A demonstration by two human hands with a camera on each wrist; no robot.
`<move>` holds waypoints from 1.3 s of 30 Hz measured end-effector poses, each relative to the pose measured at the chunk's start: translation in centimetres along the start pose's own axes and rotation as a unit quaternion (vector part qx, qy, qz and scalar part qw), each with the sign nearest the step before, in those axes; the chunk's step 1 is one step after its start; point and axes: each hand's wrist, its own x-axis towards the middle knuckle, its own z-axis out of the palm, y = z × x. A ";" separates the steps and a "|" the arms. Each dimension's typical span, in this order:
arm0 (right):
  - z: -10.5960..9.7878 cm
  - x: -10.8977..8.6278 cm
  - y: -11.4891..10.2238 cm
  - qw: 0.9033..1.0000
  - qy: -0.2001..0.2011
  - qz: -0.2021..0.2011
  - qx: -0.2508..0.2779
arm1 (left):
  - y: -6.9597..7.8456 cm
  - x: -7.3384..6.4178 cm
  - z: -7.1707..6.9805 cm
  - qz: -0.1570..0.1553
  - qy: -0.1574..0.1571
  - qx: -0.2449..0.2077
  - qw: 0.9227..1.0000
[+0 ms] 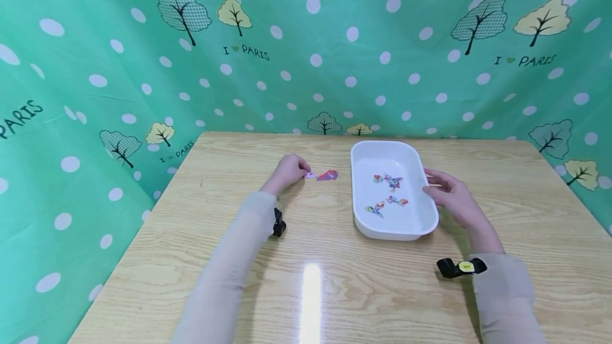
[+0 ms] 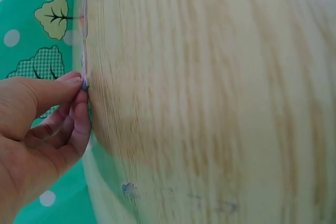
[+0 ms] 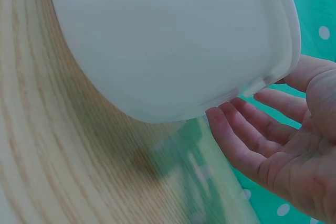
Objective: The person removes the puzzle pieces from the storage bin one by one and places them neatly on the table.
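Note:
My left hand [image 1: 288, 170] pinches one end of a small, thin pinkish-white patterned piece [image 1: 311, 175] at the table top, thumb against fingers. In the left wrist view only a bluish bit shows at the fingertips. Right beside it lies a flat red-and-purple piece [image 1: 328, 175]. My right hand [image 1: 451, 195] grips the right side of a white plastic tub [image 1: 394, 236], thumb at the rim and fingers against the underside of the wall in the right wrist view. Inside the tub lie several small colourful pieces [image 1: 393, 182] with flared ends.
A pale wood-grain table [image 1: 201, 280] carries everything. Behind it and along the left hangs a green curtain [image 1: 287, 31] with white dots and trees. A bright reflection [image 1: 311, 301] crosses the table's near part.

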 end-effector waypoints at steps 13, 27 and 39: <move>-0.1 -0.2 -0.6 1.000 -0.006 -0.003 0.006 | 1.6 -0.6 -1.0 0.025 -0.011 -0.007 1.000; -0.2 -0.4 -0.7 1.000 -0.012 -0.009 0.001 | 6.2 -1.5 -1.5 0.084 -0.040 -0.003 0.996; -0.1 -0.3 -0.8 1.000 -0.011 -0.002 -0.001 | 10.4 -2.5 -0.8 0.184 -0.068 0.013 0.980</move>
